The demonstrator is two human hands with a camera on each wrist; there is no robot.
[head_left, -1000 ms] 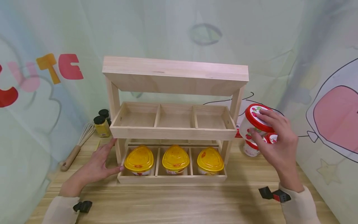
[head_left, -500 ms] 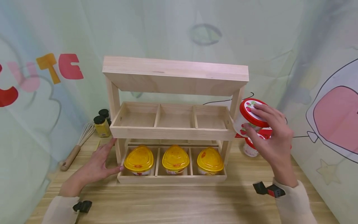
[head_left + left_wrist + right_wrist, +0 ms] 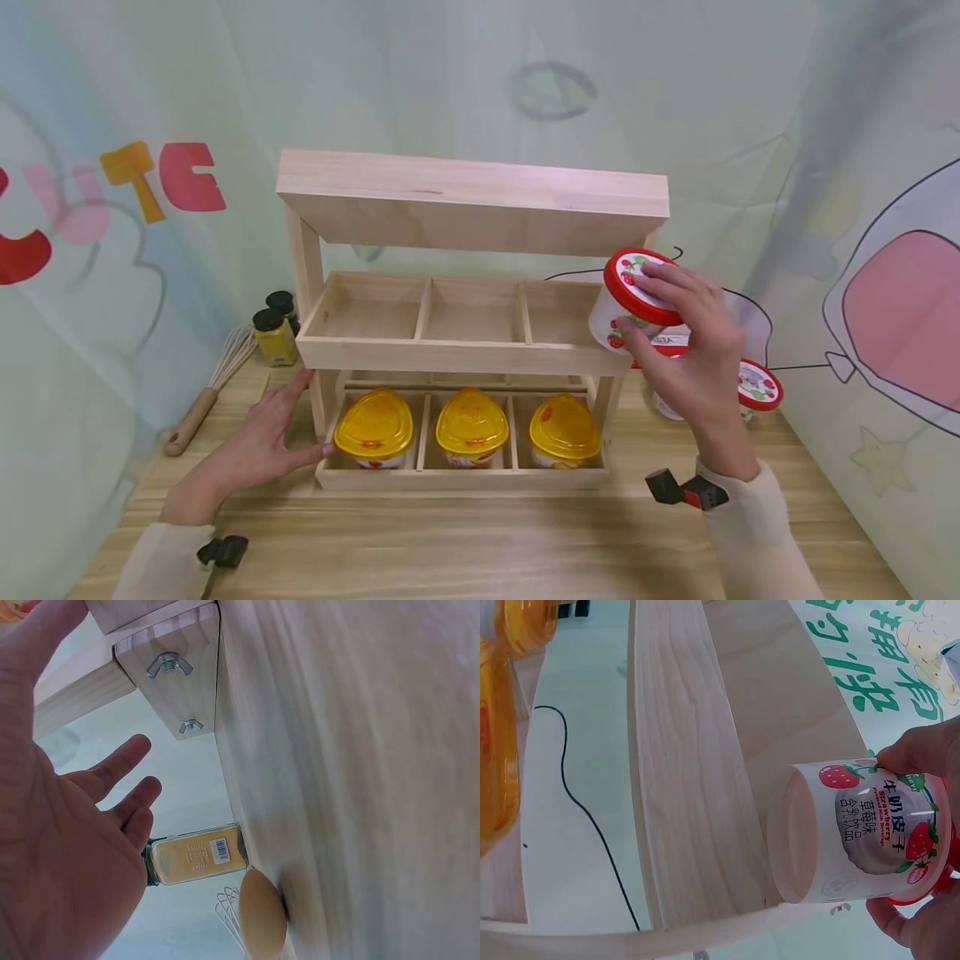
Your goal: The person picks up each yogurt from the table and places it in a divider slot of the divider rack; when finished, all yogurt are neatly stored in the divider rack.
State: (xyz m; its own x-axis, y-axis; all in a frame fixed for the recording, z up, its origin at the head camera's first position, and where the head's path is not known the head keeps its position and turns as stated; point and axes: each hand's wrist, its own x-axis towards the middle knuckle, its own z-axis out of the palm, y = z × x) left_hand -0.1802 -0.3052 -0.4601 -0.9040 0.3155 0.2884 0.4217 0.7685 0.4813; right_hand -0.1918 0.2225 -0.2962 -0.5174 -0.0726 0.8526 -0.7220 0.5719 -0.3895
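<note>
My right hand [image 3: 697, 350] grips a strawberry milk cup [image 3: 877, 832] with a red lid [image 3: 633, 279]. The cup hangs tilted at the right end of the wooden rack's upper tray [image 3: 465, 358], partly over the right compartment. Thumb and fingers hold it around the lid end. My left hand [image 3: 255, 450] rests by the rack's left side, fingers spread, thumb at the lower tray's [image 3: 465, 481] left corner. Three compartments of that tray each hold a yellow-lidded cup: left [image 3: 373, 423], middle [image 3: 471, 423] and right [image 3: 564, 427].
More red-lidded cups stand right of the rack, one [image 3: 759, 387] beyond my right wrist, others partly hidden. A whisk [image 3: 201, 408] and two black-capped jars [image 3: 276, 342] are at the left. The rack's top board [image 3: 472, 200] overhangs the upper tray.
My right hand has carried the strawberry milk cup leftward and slightly up, from right of the rack to the upper tray's right end. My left hand has stayed still.
</note>
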